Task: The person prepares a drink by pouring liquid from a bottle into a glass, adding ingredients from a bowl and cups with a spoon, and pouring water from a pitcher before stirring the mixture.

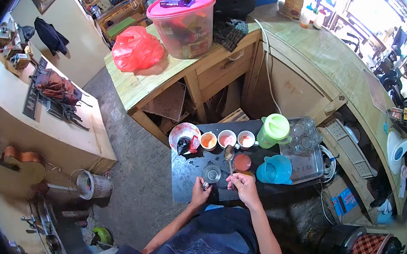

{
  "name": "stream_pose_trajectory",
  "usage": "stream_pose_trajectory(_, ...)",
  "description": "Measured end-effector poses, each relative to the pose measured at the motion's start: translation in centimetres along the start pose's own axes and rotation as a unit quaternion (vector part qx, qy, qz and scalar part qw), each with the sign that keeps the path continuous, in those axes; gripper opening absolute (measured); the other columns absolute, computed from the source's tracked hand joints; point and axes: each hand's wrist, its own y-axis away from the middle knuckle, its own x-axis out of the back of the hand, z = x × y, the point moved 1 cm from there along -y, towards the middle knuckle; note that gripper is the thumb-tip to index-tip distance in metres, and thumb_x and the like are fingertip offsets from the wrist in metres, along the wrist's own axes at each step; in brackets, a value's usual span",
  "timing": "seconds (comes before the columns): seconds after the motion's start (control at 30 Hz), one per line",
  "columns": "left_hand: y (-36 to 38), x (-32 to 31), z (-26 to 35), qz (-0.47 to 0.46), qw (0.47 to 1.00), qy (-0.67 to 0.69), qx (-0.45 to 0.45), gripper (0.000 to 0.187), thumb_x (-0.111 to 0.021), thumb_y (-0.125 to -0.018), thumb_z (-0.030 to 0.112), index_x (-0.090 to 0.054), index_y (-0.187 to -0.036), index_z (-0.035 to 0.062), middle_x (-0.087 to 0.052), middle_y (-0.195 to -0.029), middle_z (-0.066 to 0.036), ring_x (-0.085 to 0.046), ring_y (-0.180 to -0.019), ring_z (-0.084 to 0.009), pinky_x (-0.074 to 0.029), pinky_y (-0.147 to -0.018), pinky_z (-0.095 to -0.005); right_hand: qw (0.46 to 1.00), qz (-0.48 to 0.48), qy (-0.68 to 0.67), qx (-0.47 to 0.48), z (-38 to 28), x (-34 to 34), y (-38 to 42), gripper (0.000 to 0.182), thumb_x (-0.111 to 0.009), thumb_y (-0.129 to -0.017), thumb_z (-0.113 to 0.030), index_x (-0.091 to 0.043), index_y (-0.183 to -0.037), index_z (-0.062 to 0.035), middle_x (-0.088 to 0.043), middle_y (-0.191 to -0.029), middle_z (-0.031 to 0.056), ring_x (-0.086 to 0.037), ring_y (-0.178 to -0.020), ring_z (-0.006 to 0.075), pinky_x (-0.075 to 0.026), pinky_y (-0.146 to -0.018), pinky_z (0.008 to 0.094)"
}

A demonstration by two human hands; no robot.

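My right hand (pixel 241 184) is closed on the handle of a metal spoon (pixel 229 153), whose bowl points away from me. My left hand (pixel 202 190) is closed near the front edge of the black table (pixel 184 172), pinching a small shiny item too small to name. Between them stands a clear glass (pixel 212 173). A glass of reddish drink (pixel 242 163) is just beyond my right hand, and a yellowish one is partly hidden by it. Three cups (pixel 208 140) line the back, beside a white bowl (pixel 182 130) holding black and red plastic.
A green lidded pitcher (pixel 275 129) and a blue pitcher (pixel 275 169) stand at right, next to a metal tray (pixel 308 167) with several upturned glasses (pixel 304 135). Behind is a wooden counter (pixel 141 83) with a red bag (pixel 137 50) and a pink-lidded tub (pixel 186 31).
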Motion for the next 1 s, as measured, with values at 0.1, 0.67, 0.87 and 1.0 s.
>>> stream_pose_trajectory(0.1,0.2,0.5,0.3,-0.023,0.998,-0.04,0.036,0.039,-0.076,-0.074,0.004,-0.041,-0.092,0.0059,-0.05,-0.076,-0.005,-0.049,-0.068,-0.014,-0.044,-0.063,-0.0307,0.998,-0.025,0.039,-0.039,-0.2,0.3,0.1,0.02,-0.053,-0.098,-0.01,-0.066,-0.088,0.0027,-0.061,-0.071,0.0021,-0.059,-0.067,0.0093,-0.048,-0.065,0.025)
stream_pose_trajectory(0.67,-11.8,8.0,0.8,0.172,0.937,-0.289,-0.094,0.037,-0.068,-0.079,0.017,-0.056,-0.111,0.0035,-0.058,-0.109,-0.015,-0.052,-0.108,-0.034,-0.042,-0.092,-0.0458,0.951,-0.042,0.298,-0.079,0.9,2.4,-0.5,0.024,-0.048,-0.088,-0.016,-0.066,-0.083,-0.0007,-0.066,-0.08,0.0194,-0.065,-0.082,0.0332,-0.048,-0.073,0.0422)
stream_pose_trajectory(0.87,-16.5,8.5,1.0,0.029,0.888,-0.455,0.055,0.058,-0.08,-0.074,0.037,-0.057,-0.117,0.0044,-0.062,-0.118,-0.016,-0.056,-0.112,-0.0342,-0.043,-0.091,-0.0509,0.958,-0.052,0.276,-0.061,2.4,3.2,-0.3,0.027,-0.048,-0.091,-0.019,-0.064,-0.081,-0.0002,-0.064,-0.076,0.0146,-0.063,-0.076,0.0276,-0.047,-0.072,0.0386)
stream_pose_trajectory(1.0,-17.4,8.3,0.0,-0.006,0.863,-0.501,0.056,0.047,-0.077,-0.077,0.037,-0.061,-0.108,0.0054,-0.067,-0.109,-0.017,-0.062,-0.102,-0.0356,-0.047,-0.086,-0.0494,0.966,-0.05,0.235,-0.089,1.9,3.3,0.0,0.028,-0.048,-0.091,-0.021,-0.064,-0.081,-0.0002,-0.064,-0.077,0.0151,-0.063,-0.078,0.027,-0.047,-0.072,0.0382)
